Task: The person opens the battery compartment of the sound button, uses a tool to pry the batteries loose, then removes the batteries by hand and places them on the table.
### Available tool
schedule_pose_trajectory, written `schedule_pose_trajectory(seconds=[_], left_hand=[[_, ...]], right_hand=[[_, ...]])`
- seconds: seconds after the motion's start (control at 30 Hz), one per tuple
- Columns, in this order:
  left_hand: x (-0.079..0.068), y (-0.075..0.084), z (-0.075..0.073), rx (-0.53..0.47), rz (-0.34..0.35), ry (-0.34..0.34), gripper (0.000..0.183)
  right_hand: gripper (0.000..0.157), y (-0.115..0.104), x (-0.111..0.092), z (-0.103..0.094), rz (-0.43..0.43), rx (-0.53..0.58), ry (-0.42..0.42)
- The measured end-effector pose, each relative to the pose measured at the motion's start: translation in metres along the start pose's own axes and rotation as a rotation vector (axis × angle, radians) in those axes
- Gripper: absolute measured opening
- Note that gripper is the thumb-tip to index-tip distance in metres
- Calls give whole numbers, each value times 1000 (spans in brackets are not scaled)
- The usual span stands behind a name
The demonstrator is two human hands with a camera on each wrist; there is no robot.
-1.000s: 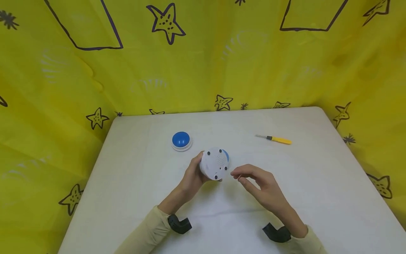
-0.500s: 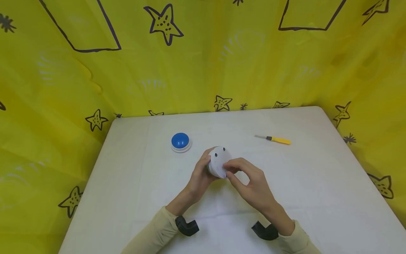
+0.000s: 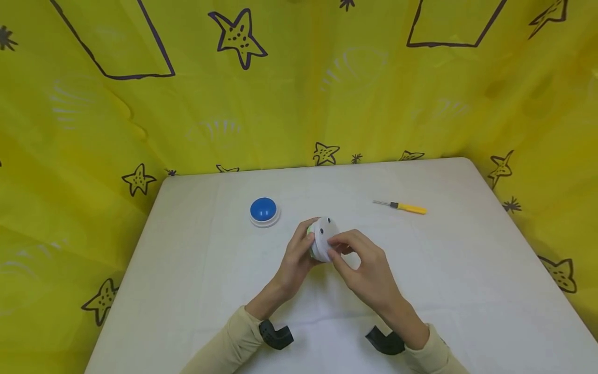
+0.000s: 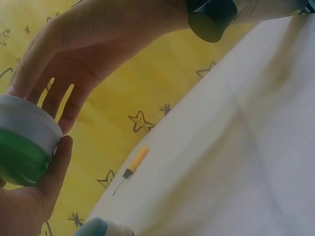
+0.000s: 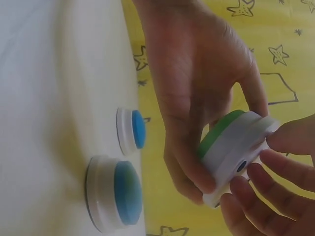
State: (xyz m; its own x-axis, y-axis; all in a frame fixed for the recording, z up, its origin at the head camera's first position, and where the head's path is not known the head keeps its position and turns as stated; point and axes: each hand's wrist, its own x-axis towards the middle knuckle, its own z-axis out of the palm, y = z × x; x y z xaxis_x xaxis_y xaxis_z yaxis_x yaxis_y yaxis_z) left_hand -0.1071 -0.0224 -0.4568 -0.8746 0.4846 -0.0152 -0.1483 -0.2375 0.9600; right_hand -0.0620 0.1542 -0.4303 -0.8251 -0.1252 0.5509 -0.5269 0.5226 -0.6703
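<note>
Turned over the past second from a full show of its underside to a sideways slant, and touched now by the right-hand grip (image 3: 371, 262), earlier just apart from it: a round white-and-green device (image 3: 321, 245). Seen from the head, held up above the middle of the white-covered counter (image 3: 210, 270), clamped between thumb and fingers of the left-hand grip (image 3: 290, 262), with two dark feet (image 3: 322, 230) in sight on the white base. Pressed to that base, thumb and forefinger of the right-hand grip; impossible to tell whether pinching anything small. Set toward the counter's far edge, left of centre, a blue-domed button (image 3: 263, 209). Lying nearer the far right corner, a yellow-handled screwdriver (image 3: 411, 208), shaft pointing left. Hung beyond the far edge, a yellow cloth (image 3: 289, 98) printed with dark starfish.

From the left wrist, caught at the picture's left: the device's green side, held from below by the left-hand grip, with right-hand fingers at its far side.

From the right wrist, shown standing on the counter, two blue-domed buttons (image 5: 128, 194), near each other; beyond them, held clear of the surface between both hands, the device.
</note>
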Motion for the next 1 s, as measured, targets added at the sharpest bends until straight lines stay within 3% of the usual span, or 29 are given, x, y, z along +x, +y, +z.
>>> schedule_pose_trajectory(seconds=[0.23,0.53,0.73,0.87,1.0], left_hand=[[-2,0,-2,42,42,17,49],[-3,-1,-4,163,132,20,65],[-4,-1,-4,203,218,17,71],[-5,-1,-4,217,236,-1,71],[-6,-1,-3,238,234,-18,72]], right_hand=[[29,-3,1,-5,-50,-150,-40],[34,-9,3,-12,-183,-347,-51],[33,-7,8,-18,-120,-185,-142],[29,-5,13,-24,-14,-50,-257],[27,-5,15,-28,26,-10,-304]])
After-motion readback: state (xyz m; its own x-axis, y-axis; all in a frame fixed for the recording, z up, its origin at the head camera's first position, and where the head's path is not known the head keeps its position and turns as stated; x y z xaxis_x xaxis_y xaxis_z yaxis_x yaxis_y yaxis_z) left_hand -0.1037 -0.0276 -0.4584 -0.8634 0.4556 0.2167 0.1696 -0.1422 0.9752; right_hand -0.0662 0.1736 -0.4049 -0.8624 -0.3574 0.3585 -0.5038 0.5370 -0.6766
